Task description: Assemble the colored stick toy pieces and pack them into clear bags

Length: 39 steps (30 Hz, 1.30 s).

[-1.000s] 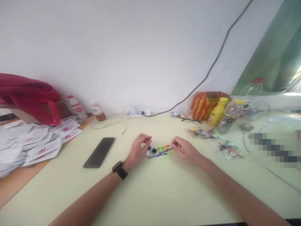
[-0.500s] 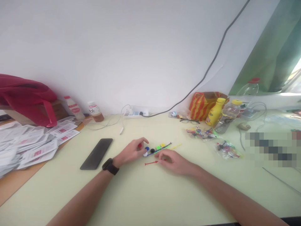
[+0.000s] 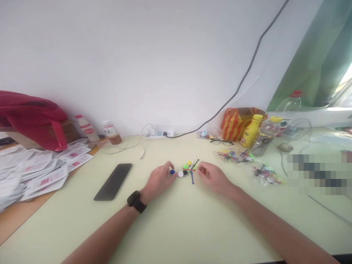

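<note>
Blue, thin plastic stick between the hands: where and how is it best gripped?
Probably pinch the thin blue plastic stick across its narrow shaft, near the end closest to the person, coming from that side. That end juts toward the person, away from the thin white plastic stick beyond its far end, while the right hand sits close on its right.

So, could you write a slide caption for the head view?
Left hand by a blue disc, right hand at coloured sticks on a pale table, a black phone lying to the left.
</note>
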Each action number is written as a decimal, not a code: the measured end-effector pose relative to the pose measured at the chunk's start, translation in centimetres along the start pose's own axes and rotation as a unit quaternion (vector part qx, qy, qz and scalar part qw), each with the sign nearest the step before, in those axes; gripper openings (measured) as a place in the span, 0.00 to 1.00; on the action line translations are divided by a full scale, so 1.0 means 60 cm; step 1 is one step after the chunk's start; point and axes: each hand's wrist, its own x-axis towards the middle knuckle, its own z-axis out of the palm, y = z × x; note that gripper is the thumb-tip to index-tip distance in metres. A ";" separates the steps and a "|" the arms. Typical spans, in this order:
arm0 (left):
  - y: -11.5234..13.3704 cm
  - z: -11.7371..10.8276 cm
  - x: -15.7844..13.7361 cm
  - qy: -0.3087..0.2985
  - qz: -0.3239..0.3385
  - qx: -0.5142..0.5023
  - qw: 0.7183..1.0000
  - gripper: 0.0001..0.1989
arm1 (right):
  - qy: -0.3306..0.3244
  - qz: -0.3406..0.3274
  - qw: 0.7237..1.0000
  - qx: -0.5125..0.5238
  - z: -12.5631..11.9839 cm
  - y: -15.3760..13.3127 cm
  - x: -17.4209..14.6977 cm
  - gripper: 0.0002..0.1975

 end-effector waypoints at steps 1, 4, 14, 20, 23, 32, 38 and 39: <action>0.003 -0.002 -0.003 -0.001 0.003 0.005 1.000 0.11 | -0.004 0.011 1.000 -0.011 -0.005 0.005 0.000 0.10; 0.011 -0.012 -0.011 -0.030 0.038 0.011 0.999 0.14 | -0.017 0.017 1.000 0.005 -0.009 0.017 0.003 0.10; 0.003 0.013 -0.018 -0.046 0.093 -0.002 0.995 0.23 | -0.049 -0.029 0.995 0.082 0.011 -0.008 -0.002 0.09; -0.014 0.008 -0.011 -0.024 0.080 -0.105 0.991 0.17 | -0.098 -0.056 0.992 0.049 0.014 -0.021 -0.011 0.07; -0.014 -0.008 -0.005 0.016 0.027 -0.070 0.997 0.13 | -0.061 -0.044 0.997 0.035 0.011 -0.005 -0.004 0.07; -0.022 -0.008 -0.004 -0.027 0.056 0.016 0.998 0.14 | -0.067 -0.041 0.997 -0.020 0.003 -0.012 -0.012 0.07; -0.019 -0.007 -0.009 -0.061 0.082 -0.072 0.992 0.21 | -0.059 -0.030 0.998 -0.005 0.006 -0.007 -0.011 0.06; -0.020 -0.007 -0.008 -0.054 0.074 -0.098 0.991 0.21 | -0.050 -0.027 0.998 0.001 0.006 -0.004 -0.010 0.06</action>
